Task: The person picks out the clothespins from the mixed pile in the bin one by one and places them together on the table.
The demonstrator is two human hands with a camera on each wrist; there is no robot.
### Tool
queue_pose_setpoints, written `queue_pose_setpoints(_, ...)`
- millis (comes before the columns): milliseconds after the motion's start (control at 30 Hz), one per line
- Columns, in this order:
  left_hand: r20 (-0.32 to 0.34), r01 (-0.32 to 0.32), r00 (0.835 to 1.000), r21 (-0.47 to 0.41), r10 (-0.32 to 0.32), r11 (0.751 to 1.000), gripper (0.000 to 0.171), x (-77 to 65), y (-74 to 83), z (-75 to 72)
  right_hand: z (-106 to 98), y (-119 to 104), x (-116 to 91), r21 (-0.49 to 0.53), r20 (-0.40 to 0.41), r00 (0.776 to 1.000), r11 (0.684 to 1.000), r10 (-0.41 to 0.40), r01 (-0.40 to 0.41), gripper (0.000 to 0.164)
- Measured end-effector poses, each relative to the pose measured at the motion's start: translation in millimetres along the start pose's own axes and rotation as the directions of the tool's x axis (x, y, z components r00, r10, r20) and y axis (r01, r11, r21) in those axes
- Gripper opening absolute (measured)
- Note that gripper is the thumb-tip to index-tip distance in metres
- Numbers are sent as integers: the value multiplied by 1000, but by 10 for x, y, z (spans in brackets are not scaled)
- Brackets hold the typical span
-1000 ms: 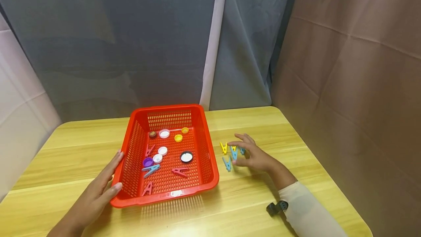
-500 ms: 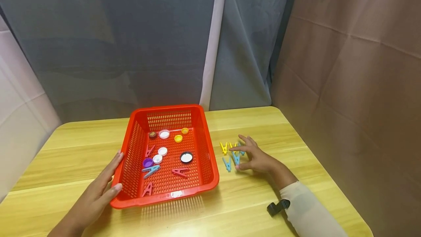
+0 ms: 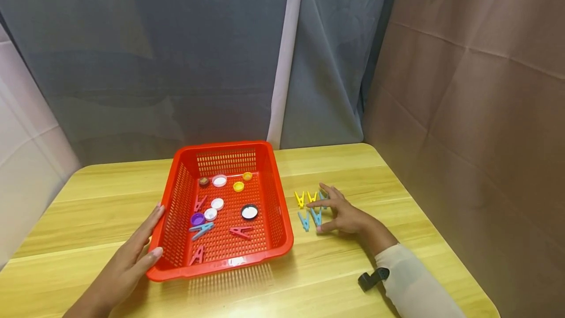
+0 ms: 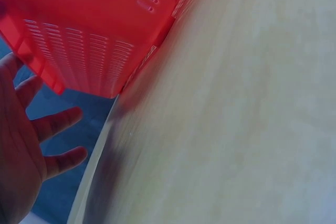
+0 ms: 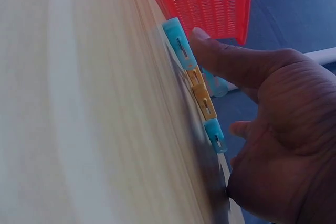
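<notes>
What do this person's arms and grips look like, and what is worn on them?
The left grip and right grip are both ungloved. On the right, a pale cream sleeve ends near the wrist, with a small black device at its edge. On the left, no sleeve shows.

Yellow clothespins [image 3: 301, 203], blue clothespins [image 3: 306, 225], beside red basket [image 3: 203, 269]
</notes>
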State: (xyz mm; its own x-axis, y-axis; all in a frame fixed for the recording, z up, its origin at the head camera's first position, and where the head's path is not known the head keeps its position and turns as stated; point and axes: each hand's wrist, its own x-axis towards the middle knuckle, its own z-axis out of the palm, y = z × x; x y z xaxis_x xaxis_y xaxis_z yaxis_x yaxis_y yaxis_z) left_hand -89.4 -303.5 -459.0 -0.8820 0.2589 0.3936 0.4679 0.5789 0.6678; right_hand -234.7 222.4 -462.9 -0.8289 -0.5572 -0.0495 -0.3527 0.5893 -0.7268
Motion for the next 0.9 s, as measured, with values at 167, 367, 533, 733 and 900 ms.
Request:
queue_pose_setpoints(167, -1, 4, 1000, 3, -4, 1000, 83, 3, -3, -1, 5, -9, -10, -40, -7, 1000, 999, 19, -19, 63)
queue_pose_setpoints(367, 6, 10, 1000, 4, -10, 1000, 83, 6, -15, -6, 20, -9, -8, -71, -4, 999, 997, 35, -36, 63)
queue_pose_setpoints(533, 11, 16, 1000, 9, -16, 1000, 83, 6, -20, -10, 48, 2, 0, -74, 3, 999, 996, 51, -51, 62)
queue_pose_setpoints(733, 2, 2, 1000, 1, -2, 1000, 83, 3, -20, -3, 61, 3, -4, -92, -6, 998, 994, 66, -66, 64)
queue_pose_setpoints(900, 4, 18, 1000, 19, -18, 1000, 83, -1, -22, -5, 58, -8, -8, -96, -1, 998, 993, 65, -65, 67)
